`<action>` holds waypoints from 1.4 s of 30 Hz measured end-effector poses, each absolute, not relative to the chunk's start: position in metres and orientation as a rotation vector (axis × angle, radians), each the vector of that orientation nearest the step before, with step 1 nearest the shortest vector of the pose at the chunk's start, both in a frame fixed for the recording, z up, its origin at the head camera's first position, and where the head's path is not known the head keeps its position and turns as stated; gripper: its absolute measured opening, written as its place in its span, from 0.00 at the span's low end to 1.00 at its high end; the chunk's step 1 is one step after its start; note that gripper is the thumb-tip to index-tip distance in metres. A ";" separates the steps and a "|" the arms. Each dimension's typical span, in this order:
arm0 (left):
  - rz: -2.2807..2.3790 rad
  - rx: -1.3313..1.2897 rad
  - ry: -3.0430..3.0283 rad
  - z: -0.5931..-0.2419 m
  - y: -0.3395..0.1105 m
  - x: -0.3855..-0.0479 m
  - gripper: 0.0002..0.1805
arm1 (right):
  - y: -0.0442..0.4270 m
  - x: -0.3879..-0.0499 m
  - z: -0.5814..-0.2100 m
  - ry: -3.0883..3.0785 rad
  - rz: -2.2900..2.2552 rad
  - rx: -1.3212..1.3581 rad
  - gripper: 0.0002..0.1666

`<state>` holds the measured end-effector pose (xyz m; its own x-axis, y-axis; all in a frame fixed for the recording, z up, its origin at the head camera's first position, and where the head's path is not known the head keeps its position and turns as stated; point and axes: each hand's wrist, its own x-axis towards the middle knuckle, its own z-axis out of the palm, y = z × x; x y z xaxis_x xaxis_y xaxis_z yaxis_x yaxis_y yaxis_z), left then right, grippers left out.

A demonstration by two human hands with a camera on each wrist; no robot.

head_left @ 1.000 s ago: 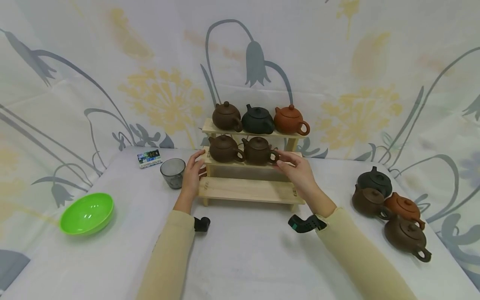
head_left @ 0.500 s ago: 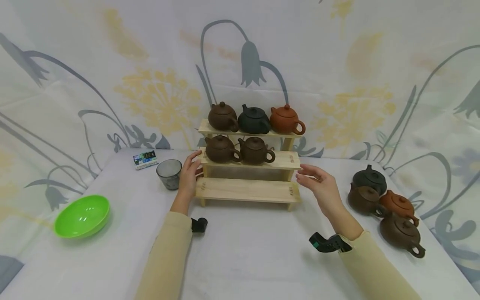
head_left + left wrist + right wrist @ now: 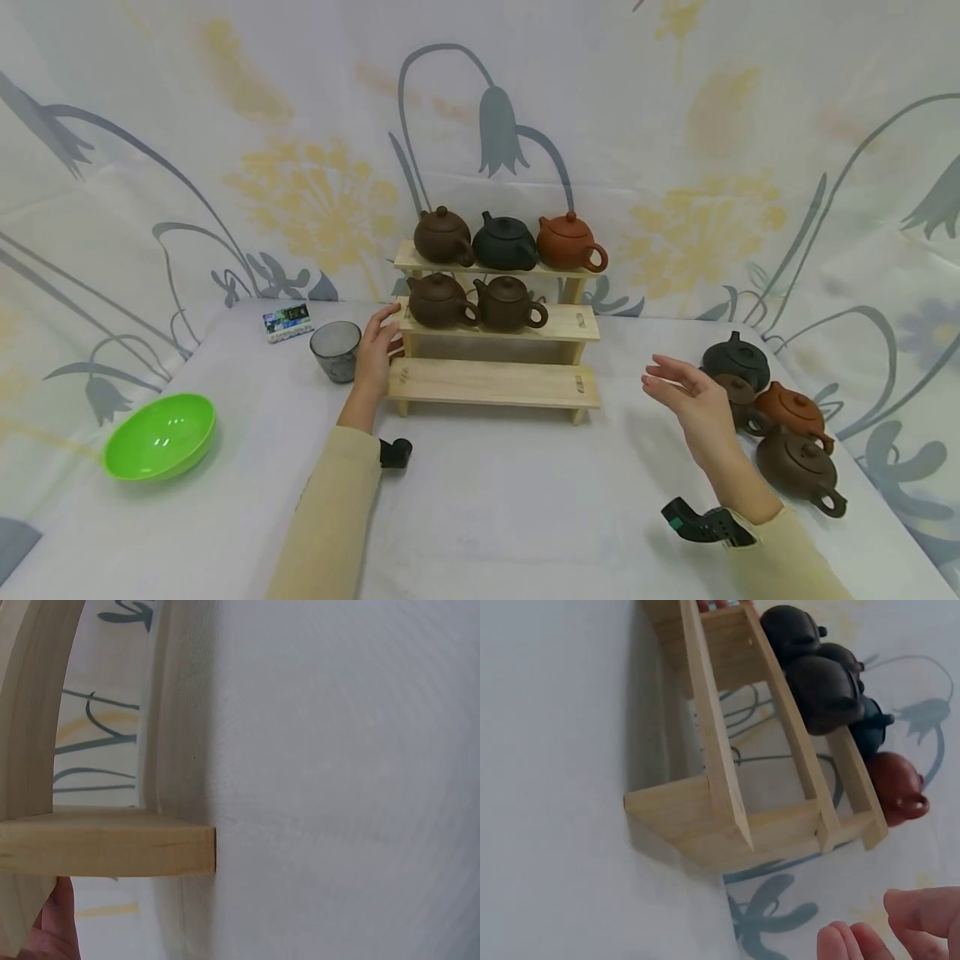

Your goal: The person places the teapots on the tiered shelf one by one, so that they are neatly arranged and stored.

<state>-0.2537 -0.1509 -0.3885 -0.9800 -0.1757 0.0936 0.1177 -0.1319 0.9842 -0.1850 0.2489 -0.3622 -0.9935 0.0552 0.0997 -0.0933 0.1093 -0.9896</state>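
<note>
White surface (image 3: 495, 500): carries everything, as seen from where I stand. Wooden stand (image 3: 487, 385): three-stepped, central, with three teapots on the top step and two toward the left of the middle one. Green bowl (image 3: 153, 437): at left. Left hand (image 3: 371, 358): fingers curled about the stand's left end; a tug here could jolt all five teapots. Right hand (image 3: 697, 408): fingers loosely bent, moderately parted from the thumb, holding nothing, near four teapots crowded on the surface at right. Of these, the front brown teapot (image 3: 795, 465), the reddish teapot (image 3: 789, 408), the black teapot (image 3: 737, 363) and one brown teapot partly hidden by the hand sit so close that a careless lift could knock a neighbour; tilting could slide a lid off. Top-step orange teapot (image 3: 564, 242): beside the right end, likeliest to fall if bumped. Grey cup (image 3: 336, 354): near the left hand, exposed to a backward elbowing of the wrist. Small packet (image 3: 287, 323): behind it.
</note>
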 end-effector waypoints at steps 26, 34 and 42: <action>-2.216 0.052 -1.937 -0.390 -0.151 -0.253 0.22 | 0.363 -0.171 -0.420 -2.088 1.984 -0.418 0.32; -2.212 0.067 -1.952 -0.389 -0.153 -0.252 0.22 | 0.335 -0.155 -0.388 -2.404 1.663 -0.722 0.40; -2.235 0.050 -1.917 -0.391 -0.152 -0.253 0.21 | 0.330 -0.155 -0.382 -2.510 1.559 -0.679 0.42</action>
